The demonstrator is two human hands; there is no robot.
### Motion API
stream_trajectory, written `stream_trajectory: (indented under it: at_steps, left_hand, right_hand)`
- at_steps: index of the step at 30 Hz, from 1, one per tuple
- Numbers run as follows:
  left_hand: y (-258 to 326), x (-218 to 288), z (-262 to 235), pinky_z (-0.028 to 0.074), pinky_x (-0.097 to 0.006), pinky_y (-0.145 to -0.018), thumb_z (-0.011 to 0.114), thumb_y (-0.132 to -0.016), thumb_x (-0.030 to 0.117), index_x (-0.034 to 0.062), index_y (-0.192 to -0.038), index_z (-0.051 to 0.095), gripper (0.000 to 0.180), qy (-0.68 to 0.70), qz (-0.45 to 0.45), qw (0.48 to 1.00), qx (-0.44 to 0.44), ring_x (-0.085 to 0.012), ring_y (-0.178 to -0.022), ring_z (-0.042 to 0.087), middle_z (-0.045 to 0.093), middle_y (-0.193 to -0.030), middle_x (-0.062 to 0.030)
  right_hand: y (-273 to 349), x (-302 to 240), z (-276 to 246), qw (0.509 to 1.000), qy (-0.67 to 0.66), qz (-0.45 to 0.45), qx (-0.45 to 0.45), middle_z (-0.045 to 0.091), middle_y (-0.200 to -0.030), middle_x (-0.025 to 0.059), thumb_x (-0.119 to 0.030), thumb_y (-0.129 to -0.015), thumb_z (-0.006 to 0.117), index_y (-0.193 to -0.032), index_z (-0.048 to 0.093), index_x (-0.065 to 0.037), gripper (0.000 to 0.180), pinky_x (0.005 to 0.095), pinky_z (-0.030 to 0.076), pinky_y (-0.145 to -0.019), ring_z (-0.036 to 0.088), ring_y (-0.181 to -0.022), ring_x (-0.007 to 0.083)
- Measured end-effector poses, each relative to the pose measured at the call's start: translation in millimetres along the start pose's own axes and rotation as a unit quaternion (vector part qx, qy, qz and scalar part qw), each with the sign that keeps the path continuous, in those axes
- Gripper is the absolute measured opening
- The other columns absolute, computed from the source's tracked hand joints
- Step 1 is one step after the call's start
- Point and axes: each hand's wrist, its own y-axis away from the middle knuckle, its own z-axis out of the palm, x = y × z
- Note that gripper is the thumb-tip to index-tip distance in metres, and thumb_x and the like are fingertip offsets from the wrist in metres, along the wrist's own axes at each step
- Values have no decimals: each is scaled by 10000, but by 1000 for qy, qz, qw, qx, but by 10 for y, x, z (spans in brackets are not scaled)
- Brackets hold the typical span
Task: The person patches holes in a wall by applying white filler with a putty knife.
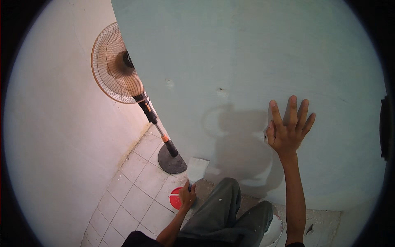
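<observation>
My right hand (286, 131) lies on the pale green wall (329, 53), palm toward it and fingers spread. Down at the left, my left hand (188, 196) is closed round the handle of a putty knife (198, 168). Its broad whitish blade points up, close to the lower edge of the wall; whether it touches the surface I cannot tell. A red round container (175, 199) is partly hidden behind my left hand. Two small damaged spots mark the wall, a chipped hole (222, 90) and a fainter patch (169, 82).
Beyond the wall's left edge stands a pedestal fan (119, 61), partly cut off by that edge, its dark round base (170, 159) on the white tiled floor (127, 201). A whitish round container (275, 230) sits beside my right knee. A dark object (385, 127) shows at the far right.
</observation>
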Motion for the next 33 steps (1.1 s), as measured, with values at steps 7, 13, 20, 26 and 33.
stream_trajectory:
  at_steps: [7,13,20,26,33]
  left_hand:
    - [-732,1465,-1558,448,-288,-638,600,-911,179,-46,-1173,589,346,177,83,965,174,-108,-693,524,625,-769,-106]
    - [-1229,2937,-2659,422,-292,-558,559,-944,211,-47,-1134,595,323,99,206,956,182,-110,-588,523,540,-630,-84]
    - [-1279,3744,-2952,450,-394,-574,531,-937,268,-40,-1047,617,338,-1,227,941,250,-291,-549,586,587,-635,-201]
    - [-1305,3990,-2834,474,-439,-619,519,-932,248,-48,-929,623,313,-27,200,947,252,-358,-597,635,625,-658,-217]
    - [-1501,3941,-2644,398,-371,-544,523,-935,250,-39,-921,631,308,-27,197,942,271,-216,-506,518,543,-574,-130]
  right_hand:
    - [-31,-34,-67,1000,-14,3,-8,381,-1476,72,-238,-842,411,-1339,507,-362,522,555,109,-1160,324,-1381,335]
    - [13,34,-100,999,-15,2,-32,352,-1489,60,-231,-817,433,-1363,471,-360,562,561,105,-1160,302,-1393,311]
    - [3,-2,-90,998,-39,3,-44,324,-1499,55,-237,-789,472,-1380,444,-359,604,562,92,-1162,277,-1403,304]
    - [17,-12,-80,997,-49,6,-54,318,-1502,58,-243,-785,483,-1392,429,-361,621,562,89,-1162,271,-1405,306]
    - [63,38,-113,998,-33,-1,-56,320,-1501,63,-246,-797,476,-1397,425,-359,613,562,94,-1159,278,-1402,309]
